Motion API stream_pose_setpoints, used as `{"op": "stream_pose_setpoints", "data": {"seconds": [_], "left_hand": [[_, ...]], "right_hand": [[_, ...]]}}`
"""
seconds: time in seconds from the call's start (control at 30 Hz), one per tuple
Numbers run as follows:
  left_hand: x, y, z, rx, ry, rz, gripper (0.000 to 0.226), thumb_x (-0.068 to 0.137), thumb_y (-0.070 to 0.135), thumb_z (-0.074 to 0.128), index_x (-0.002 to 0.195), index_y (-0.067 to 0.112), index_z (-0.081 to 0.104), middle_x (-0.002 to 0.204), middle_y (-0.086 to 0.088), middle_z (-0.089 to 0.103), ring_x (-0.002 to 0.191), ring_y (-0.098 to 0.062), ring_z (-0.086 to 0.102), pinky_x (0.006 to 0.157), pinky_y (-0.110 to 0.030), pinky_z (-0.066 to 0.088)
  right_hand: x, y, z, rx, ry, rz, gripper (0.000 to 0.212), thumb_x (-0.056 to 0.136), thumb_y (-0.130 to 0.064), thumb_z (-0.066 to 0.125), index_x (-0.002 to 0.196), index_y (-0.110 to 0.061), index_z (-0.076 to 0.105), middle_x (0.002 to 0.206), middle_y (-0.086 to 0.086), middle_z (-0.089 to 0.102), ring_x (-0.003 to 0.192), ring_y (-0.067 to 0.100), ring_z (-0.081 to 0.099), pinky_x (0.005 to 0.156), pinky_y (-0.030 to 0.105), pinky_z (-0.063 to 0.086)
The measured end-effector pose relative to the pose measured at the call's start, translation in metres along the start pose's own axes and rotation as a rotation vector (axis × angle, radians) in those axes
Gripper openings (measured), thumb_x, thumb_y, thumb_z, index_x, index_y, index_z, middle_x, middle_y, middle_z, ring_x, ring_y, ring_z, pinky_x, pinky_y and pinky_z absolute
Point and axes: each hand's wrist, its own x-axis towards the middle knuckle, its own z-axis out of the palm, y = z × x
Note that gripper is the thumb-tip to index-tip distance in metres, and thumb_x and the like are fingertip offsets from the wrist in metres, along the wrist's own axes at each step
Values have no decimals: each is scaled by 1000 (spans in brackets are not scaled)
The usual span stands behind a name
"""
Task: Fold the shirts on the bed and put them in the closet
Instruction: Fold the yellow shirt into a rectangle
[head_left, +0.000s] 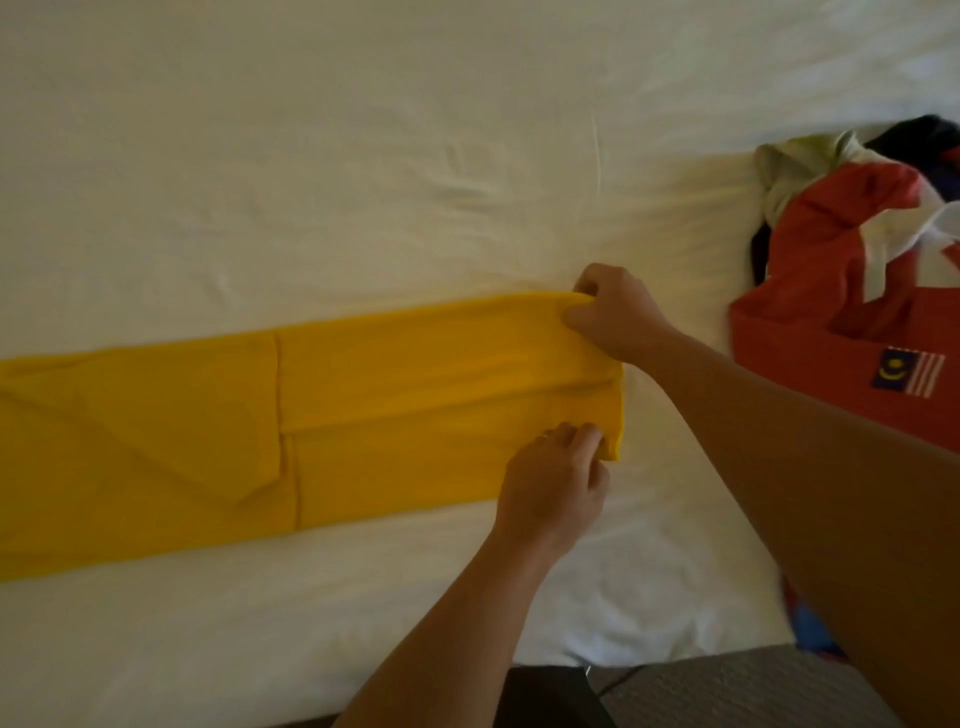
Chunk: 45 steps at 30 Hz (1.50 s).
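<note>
White bed (363, 156) carries yellow shirt (363, 415), clothes pile (841, 291)

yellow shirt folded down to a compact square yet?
No, the yellow shirt lies as a long strip on the bed sheet, both hands pinching its right end.

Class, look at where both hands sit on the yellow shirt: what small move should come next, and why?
Probably lift that end and carry it leftward over the strip. The yellow shirt already lies folded lengthwise on the white bedsheet, and the right hand and left hand each pinch a corner of its right end.
</note>
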Motion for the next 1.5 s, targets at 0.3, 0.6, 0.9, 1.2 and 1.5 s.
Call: {"op": "stream_pose_setpoints", "data": {"seconds": [0.3,0.6,0.9,1.2,1.5], "left_hand": [[-60,-26,-75,-201,392,-234,20,85,26,55,101,16,62,75,1,61,63,-15,50,59,-20,32],[-136,-121,-158,-426,552,-499,32,92,37,51,103,12,67,77,15,50,62,-2,46,60,-7,32],[-199,-257,-236,-432,598,-691,29,90,34,53,107,15,66,80,7,61,70,-3,56,58,-14,41],[-231,-338,-276,-484,610,-881,25,89,13,73,112,17,66,77,4,62,71,-9,61,61,-14,43],[-245,-353,-287,-411,558,-1047,22,91,15,70,113,14,64,75,10,61,58,-8,56,49,-12,34]], "right_hand": [[-39,-106,33,332,-20,-30,17,83,-8,69,99,-12,65,77,0,56,70,15,53,59,28,43],[-65,-236,147,319,-97,-111,13,83,-4,67,95,-9,63,76,2,53,67,15,50,57,25,40],[-71,-351,304,267,-94,-86,17,80,-8,68,76,-20,57,70,-4,55,65,16,54,56,25,42],[-68,-425,380,114,20,-41,11,86,-22,61,98,-21,61,85,-2,59,84,23,60,68,32,45],[-71,-442,401,47,-27,-83,24,92,-37,62,101,-16,66,95,5,69,90,27,67,78,39,56]]}}
